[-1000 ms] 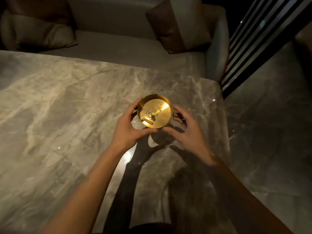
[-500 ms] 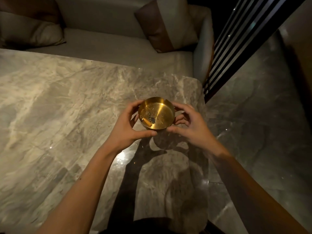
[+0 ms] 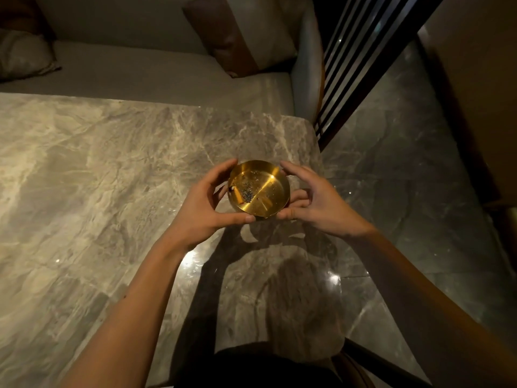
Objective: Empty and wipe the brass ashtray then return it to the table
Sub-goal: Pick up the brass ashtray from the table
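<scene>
Brass, polished and round, forms the shallow ashtray [image 3: 258, 189], whose low straight wall and flat floor catch a bright diagonal streak of light. On its floor, towards the left, a short orange cigarette butt [image 3: 237, 195] is seen lying beside a small dark patch of ash [image 3: 248, 195]. The ashtray is held level above the table [image 3: 98, 177], near the far right corner; the shadows of both hands are cast on the top beneath it. The table top is glossy marble, grey-beige with pale veins, its corner rounded.

The ashtray is cradled from both sides. The left hand [image 3: 205, 208] is curved in a half-open arc, the thumb laid along the near rim and the fingers curled round the far left wall. The right hand [image 3: 316, 201] is shaped the same way, its thumb at the near rim and its fingers wrapped behind and under the right side. The two thumb tips nearly meet.

Beyond the table a grey upholstered sofa [image 3: 167, 77] is visible, with a two-tone cushion [image 3: 249, 32] propped in its corner. To the right lies a dark polished stone floor [image 3: 405, 169].
</scene>
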A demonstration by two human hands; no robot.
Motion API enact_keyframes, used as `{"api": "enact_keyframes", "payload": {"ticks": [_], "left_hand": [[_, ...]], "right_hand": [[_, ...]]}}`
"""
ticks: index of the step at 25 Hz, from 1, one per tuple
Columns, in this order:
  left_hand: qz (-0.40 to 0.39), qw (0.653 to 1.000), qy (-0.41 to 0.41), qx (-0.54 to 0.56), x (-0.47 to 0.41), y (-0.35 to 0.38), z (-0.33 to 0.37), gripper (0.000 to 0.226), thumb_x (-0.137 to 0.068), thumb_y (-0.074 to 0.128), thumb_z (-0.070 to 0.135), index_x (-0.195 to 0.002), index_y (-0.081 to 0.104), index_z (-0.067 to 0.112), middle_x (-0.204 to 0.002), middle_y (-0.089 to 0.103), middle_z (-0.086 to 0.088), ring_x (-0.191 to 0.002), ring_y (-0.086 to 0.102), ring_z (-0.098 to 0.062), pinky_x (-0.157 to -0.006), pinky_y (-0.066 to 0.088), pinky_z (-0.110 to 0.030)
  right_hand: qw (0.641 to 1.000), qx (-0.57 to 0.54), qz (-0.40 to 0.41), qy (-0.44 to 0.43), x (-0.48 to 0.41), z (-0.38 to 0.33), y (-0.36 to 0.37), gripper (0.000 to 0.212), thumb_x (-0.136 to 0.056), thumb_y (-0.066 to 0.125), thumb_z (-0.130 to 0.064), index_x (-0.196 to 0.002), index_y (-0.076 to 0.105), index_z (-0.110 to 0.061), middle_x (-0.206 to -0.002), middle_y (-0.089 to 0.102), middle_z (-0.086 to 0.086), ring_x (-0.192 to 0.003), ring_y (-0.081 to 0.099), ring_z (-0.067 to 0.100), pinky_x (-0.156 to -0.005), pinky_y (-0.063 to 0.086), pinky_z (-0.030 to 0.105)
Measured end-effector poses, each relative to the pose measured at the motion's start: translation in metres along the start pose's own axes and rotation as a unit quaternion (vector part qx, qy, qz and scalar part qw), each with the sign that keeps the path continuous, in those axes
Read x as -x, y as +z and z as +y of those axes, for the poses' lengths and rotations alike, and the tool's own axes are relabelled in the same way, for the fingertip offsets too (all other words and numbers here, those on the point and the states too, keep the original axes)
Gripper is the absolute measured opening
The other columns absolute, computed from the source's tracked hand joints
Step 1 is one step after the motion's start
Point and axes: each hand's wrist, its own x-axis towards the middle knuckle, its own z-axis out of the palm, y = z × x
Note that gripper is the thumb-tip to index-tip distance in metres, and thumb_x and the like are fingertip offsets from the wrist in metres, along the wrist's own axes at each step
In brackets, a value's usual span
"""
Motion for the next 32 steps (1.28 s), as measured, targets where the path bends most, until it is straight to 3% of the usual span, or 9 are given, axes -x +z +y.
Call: {"api": "enact_keyframes", "payload": {"ticks": [2, 4, 7, 11, 14, 17, 22, 28, 32], "left_hand": [[-0.002, 1.000, -0.008, 0.015, -0.001, 0.010, -0.001, 0.105, -0.051, 0.092, 0.016, -0.143, 0.041, 0.022, -0.144, 0.050, 0.005, -0.137, 0.044, -0.007, -0.117, 0.035, -0.035], [-0.009, 1.000, -0.014, 0.004, -0.005, 0.029, 0.000, 0.105, -0.051, 0.092, 0.019, -0.142, 0.040, 0.024, -0.144, 0.049, 0.007, -0.138, 0.044, -0.005, -0.118, 0.033, -0.034], [0.006, 1.000, -0.024, -0.009, -0.015, 0.062, -0.002, 0.107, -0.052, 0.093, 0.017, -0.144, 0.038, 0.019, -0.144, 0.049, 0.004, -0.136, 0.046, -0.009, -0.117, 0.036, -0.038], [0.034, 0.998, -0.038, -0.035, -0.040, 0.126, -0.002, 0.112, -0.050, 0.095, 0.022, -0.146, 0.038, 0.018, -0.145, 0.044, -0.005, -0.136, 0.046, -0.013, -0.114, 0.039, -0.040], [0.046, 0.997, -0.058, -0.033, -0.059, 0.182, 0.001, 0.112, -0.047, 0.093, 0.025, -0.145, 0.040, 0.023, -0.144, 0.046, 0.000, -0.135, 0.046, -0.010, -0.115, 0.038, -0.040], [0.052, 0.995, -0.084, -0.014, -0.072, 0.224, 0.001, 0.110, -0.048, 0.095, 0.013, -0.143, 0.040, 0.020, -0.144, 0.050, 0.001, -0.135, 0.048, -0.010, -0.117, 0.036, -0.042], [0.021, 0.993, -0.112, 0.019, -0.095, 0.268, -0.003, 0.096, -0.054, 0.087, 0.005, -0.140, 0.043, 0.013, -0.140, 0.054, 0.000, -0.133, 0.050, -0.011, -0.115, 0.038, -0.040], [-0.013, 0.990, -0.137, 0.042, -0.123, 0.296, -0.045, 0.104, -0.057, 0.089, 0.012, -0.147, 0.036, 0.009, -0.143, 0.046, -0.009, -0.133, 0.050, -0.011, -0.112, 0.040, -0.027], [-0.028, 0.981, -0.178, 0.064, -0.132, 0.313, -0.086, 0.096, -0.062, 0.085, 0.006, -0.145, 0.037, 0.015, -0.143, 0.050, 0.001, -0.133, 0.049, -0.009, -0.114, 0.040, -0.033]], "right_hand": [[1.000, -0.018, -0.010, 0.008, 0.004, 0.005, -0.006, 0.095, -0.066, 0.081, 0.003, -0.144, 0.035, -0.026, -0.140, 0.045, 0.002, -0.094, 0.071, 0.024, -0.080, 0.059, 0.027], [0.999, -0.041, 0.001, 0.025, 0.009, 0.013, -0.018, 0.097, -0.062, 0.083, -0.002, -0.143, 0.037, -0.026, -0.128, 0.056, -0.006, -0.094, 0.071, 0.020, -0.081, 0.058, 0.026], [0.998, -0.046, 0.034, 0.022, 0.015, 0.029, -0.040, 0.096, -0.055, 0.088, -0.013, -0.139, 0.043, -0.025, -0.109, 0.066, 0.000, -0.091, 0.071, 0.017, -0.081, 0.057, 0.026], [0.998, 0.007, 0.062, -0.025, 0.028, 0.070, -0.087, 0.094, -0.054, 0.092, -0.026, -0.135, 0.045, -0.022, -0.130, 0.055, 0.003, -0.110, 0.060, 0.018, -0.091, 0.053, 0.034], [0.998, 0.016, 0.048, -0.027, 0.045, 0.106, -0.143, 0.090, -0.057, 0.089, -0.035, -0.134, 0.045, -0.024, -0.135, 0.051, -0.002, -0.124, 0.050, 0.009, -0.103, 0.045, 0.036], [0.999, 0.000, 0.029, -0.018, 0.060, 0.128, -0.189, 0.082, -0.061, 0.085, -0.034, -0.133, 0.046, -0.022, -0.131, 0.052, -0.005, -0.124, 0.050, 0.007, -0.106, 0.045, 0.038], [0.999, 0.000, 0.031, 0.005, 0.071, 0.160, -0.230, 0.090, -0.063, 0.085, -0.030, -0.142, 0.041, -0.019, -0.136, 0.051, 0.001, -0.126, 0.049, 0.011, -0.107, 0.043, 0.034], [0.992, 0.008, 0.112, 0.064, 0.074, 0.196, -0.229, 0.085, -0.063, 0.085, -0.031, -0.138, 0.047, -0.018, -0.136, 0.052, 0.001, -0.125, 0.052, 0.011, -0.106, 0.046, 0.040], [0.980, -0.018, 0.165, 0.114, 0.079, 0.229, -0.222, 0.075, -0.063, 0.086, -0.029, -0.129, 0.052, -0.024, -0.131, 0.054, -0.001, -0.119, 0.055, 0.007, -0.103, 0.049, 0.035]]}}
